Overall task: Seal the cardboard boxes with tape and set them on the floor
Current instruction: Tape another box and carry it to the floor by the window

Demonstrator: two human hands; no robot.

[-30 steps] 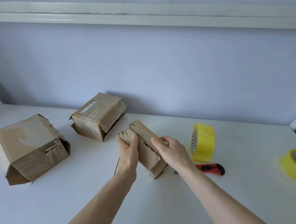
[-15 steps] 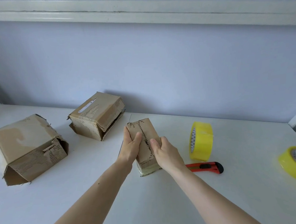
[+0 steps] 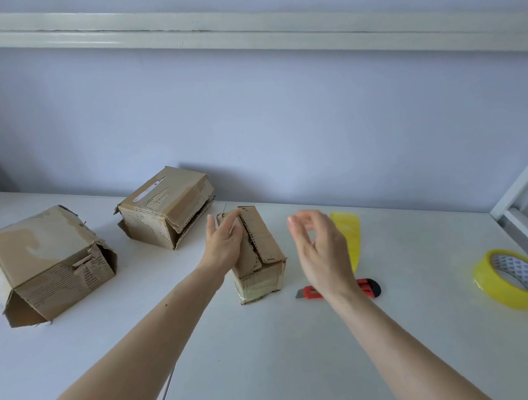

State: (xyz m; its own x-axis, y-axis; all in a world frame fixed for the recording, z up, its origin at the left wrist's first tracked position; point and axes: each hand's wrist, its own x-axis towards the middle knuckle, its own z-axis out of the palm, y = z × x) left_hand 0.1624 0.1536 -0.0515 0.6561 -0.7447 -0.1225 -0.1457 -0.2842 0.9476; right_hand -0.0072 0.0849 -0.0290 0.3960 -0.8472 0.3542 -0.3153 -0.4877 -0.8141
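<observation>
Table (image 3: pixel 268 371): three boxes and tools. Large box (image 3: pixel 47 265) at frame left; medium box (image 3: pixel 166 206) upper centre-left, near the wall (image 3: pixel 251 122); small box (image 3: pixel 255 253) at centre, left hand (image 3: pixel 223 244) against its left side. Right hand (image 3: pixel 319 252) right of it, apart, before upright tape roll (image 3: pixel 351 237). Utility knife (image 3: pixel 337 290) below. Flat tape roll (image 3: pixel 515 277) far right.

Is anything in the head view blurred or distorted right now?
Head view: right hand is motion-smeared in front of the upright tape roll; left hand and small box are sharp; wide-angle bends the wall rail; light is soft, without glare.
</observation>
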